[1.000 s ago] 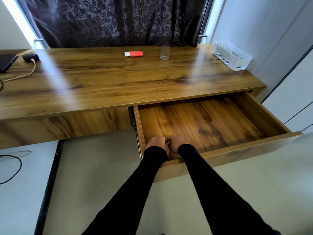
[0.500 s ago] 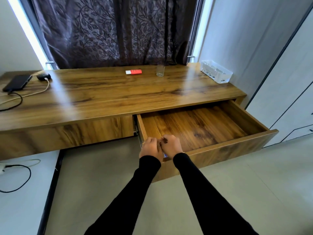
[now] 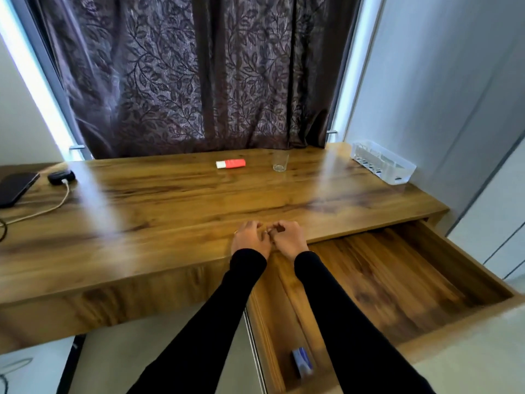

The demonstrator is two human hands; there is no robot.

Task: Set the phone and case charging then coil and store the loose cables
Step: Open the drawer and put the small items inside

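Note:
A dark phone (image 3: 15,186) lies at the desk's far left edge. Beside it sits a black earbud case (image 3: 61,176) with a white cable (image 3: 55,204) plugged in and trailing left. My left hand (image 3: 247,238) and my right hand (image 3: 288,237) hover close together over the desk's front edge, fingertips touching. The left fingers are loosely bent, the right fingers are curled in, and I see nothing held in either. A small blue and white object (image 3: 302,362) lies in the near left corner of the open drawer (image 3: 383,280).
On the wooden desk (image 3: 170,217) stand a red and white box (image 3: 230,163), a clear glass (image 3: 280,162) and a clear plastic basket (image 3: 383,165) at the back right. A dark curtain hangs behind. A cable (image 3: 11,368) lies on the floor at bottom left.
Both hands have risen out of the drawer's near left corner to the desk's front edge. The small blue and white object they covered now lies uncovered in the drawer. The view has tilted up.

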